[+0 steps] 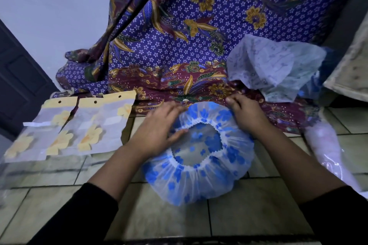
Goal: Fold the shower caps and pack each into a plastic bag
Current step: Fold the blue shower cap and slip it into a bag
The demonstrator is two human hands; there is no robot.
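Note:
A clear shower cap (199,181) with blue flowers lies spread on the tiled floor, its white elastic opening facing up. My left hand (159,127) rests on its left rim, fingers fairly straight, thumb at the edge of the opening. Curled fingers of my right hand (245,111) hold the cap's far right edge. Three plastic bags (79,127) with yellow flower print and yellow header strips lie flat to the left of the cap.
A purple batik cloth (189,36) hangs and pools behind the cap. A pale blue printed plastic bag (274,67) sits at the back right. A pinkish plastic package (326,145) lies on the right. A dark door (18,77) stands at the far left.

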